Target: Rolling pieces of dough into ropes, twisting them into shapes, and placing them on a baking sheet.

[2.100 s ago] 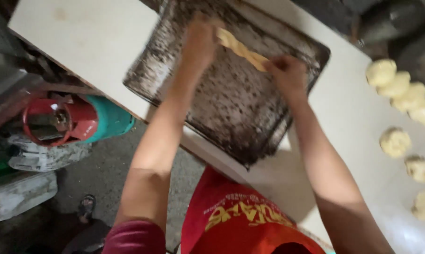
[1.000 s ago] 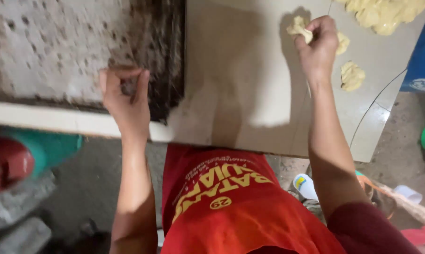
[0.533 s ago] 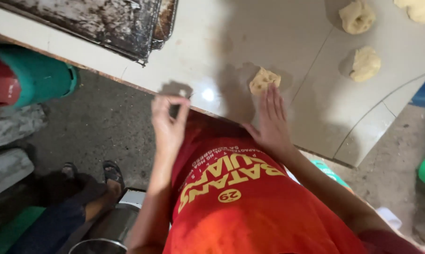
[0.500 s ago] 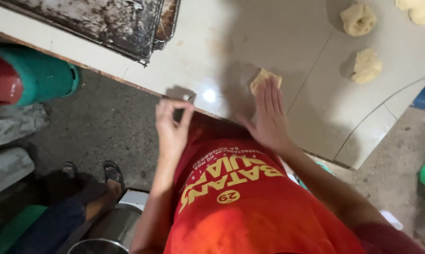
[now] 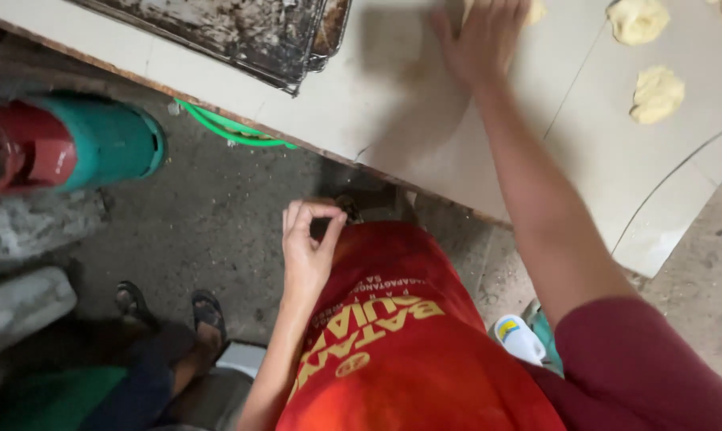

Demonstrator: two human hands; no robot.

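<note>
My right hand (image 5: 482, 40) lies flat, fingers spread, on a pale dough piece (image 5: 536, 9) on the white table (image 5: 409, 120), near the top edge of the view. Most of that dough is hidden under the palm. My left hand (image 5: 311, 239) hangs below the table edge in front of my red apron (image 5: 409, 351). Its thumb and forefinger touch in a ring, and nothing shows between them. Two more dough pieces (image 5: 638, 19) (image 5: 658, 92) rest on the table to the right of my right hand.
A dark, crusted baking tray (image 5: 241, 28) sits on the table at the upper left. Under the table are a teal and red gas cylinder (image 5: 81, 148) and a green hose (image 5: 225, 132). Another person's sandalled feet (image 5: 205, 311) stand at the lower left. A white bottle (image 5: 519, 337) lies by my right side.
My right hand has slid farther up the table with the dough under it. My left hand has dropped from the table edge to in front of the apron.
</note>
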